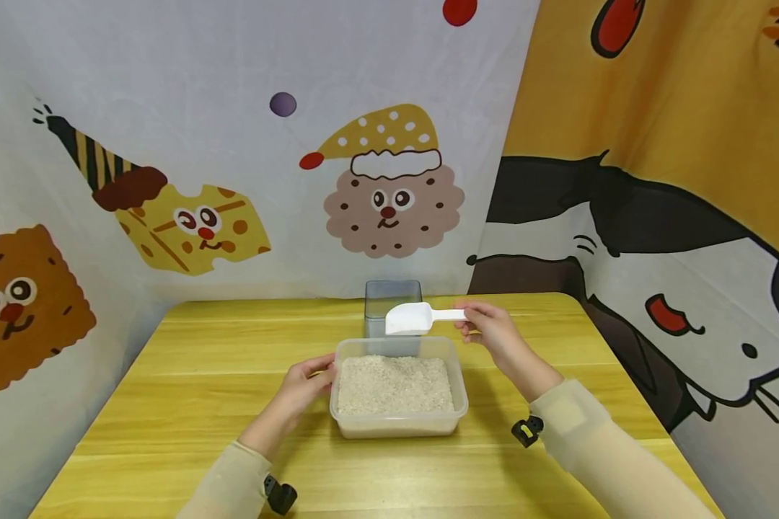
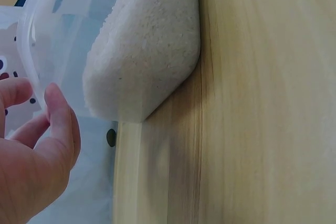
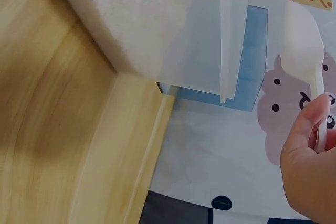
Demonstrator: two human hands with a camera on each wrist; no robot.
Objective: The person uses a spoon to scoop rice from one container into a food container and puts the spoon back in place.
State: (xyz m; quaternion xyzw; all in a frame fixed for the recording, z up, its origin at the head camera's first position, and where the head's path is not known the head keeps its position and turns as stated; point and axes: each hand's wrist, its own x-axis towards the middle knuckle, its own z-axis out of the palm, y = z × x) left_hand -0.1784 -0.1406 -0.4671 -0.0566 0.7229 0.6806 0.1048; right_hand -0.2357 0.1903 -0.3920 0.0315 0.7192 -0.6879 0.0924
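A clear plastic container (image 1: 399,427) of rice (image 1: 394,386) stands on the table. My left hand (image 1: 304,386) is at its left side; in the left wrist view, thumb and fingers (image 2: 59,111) pinch the rim from both sides. With my right hand (image 1: 493,328) I hold a white scoop (image 1: 410,318) by its handle, pinched between thumb and fingers. The scoop is raised above the rice container's far edge, its bowl pointing left, in front of a blue-grey transparent box (image 1: 392,290). Whether rice lies in the scoop, I cannot tell.
The blue-grey box stands just behind the rice container, partly hidden by it and the scoop. The wooden table (image 1: 221,360) ends at a cloth backdrop (image 1: 234,58) printed with cartoon figures, which also hangs along both sides.
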